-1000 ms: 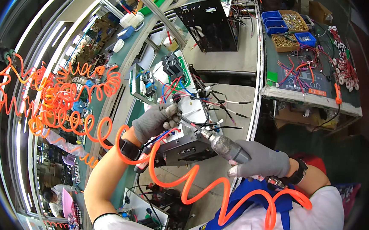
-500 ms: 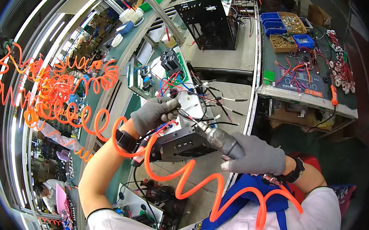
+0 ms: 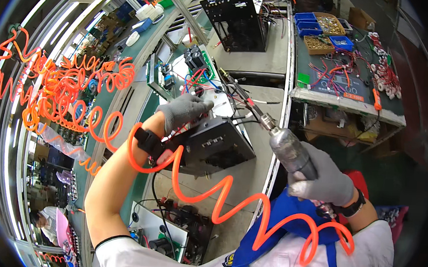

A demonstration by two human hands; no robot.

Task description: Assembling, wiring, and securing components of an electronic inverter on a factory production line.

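My right hand (image 3: pixel 322 178), in a grey glove, grips a metal-bodied air screwdriver (image 3: pixel 292 151), whose long bit points up and left over the wires. Its orange coiled hose (image 3: pixel 224 196) loops across to the left. My left hand (image 3: pixel 185 112), also gloved, rests over the open electronic unit (image 3: pixel 215 146), fingers stretched together toward its white inner plate (image 3: pixel 221 104); the fingertips' undersides are hidden. The unit has a black front panel facing me. Behind my left hand stand a green circuit board (image 3: pixel 206 66) with black capacitors and a second upright board (image 3: pixel 161 77).
A black vented housing (image 3: pixel 236 23) stands farther along the line. On the right bench, blue bins (image 3: pixel 308 26) and boxes of screws (image 3: pixel 330 25) sit near loose wires (image 3: pixel 337 75). More orange coils (image 3: pixel 78 84) hang at left. Another unit (image 3: pixel 162 234) lies below my left arm.
My right hand has drawn the screwdriver right and tilted it more upright, away from my left hand. My left hand has shifted up, its fingers uncurling from a pinch.
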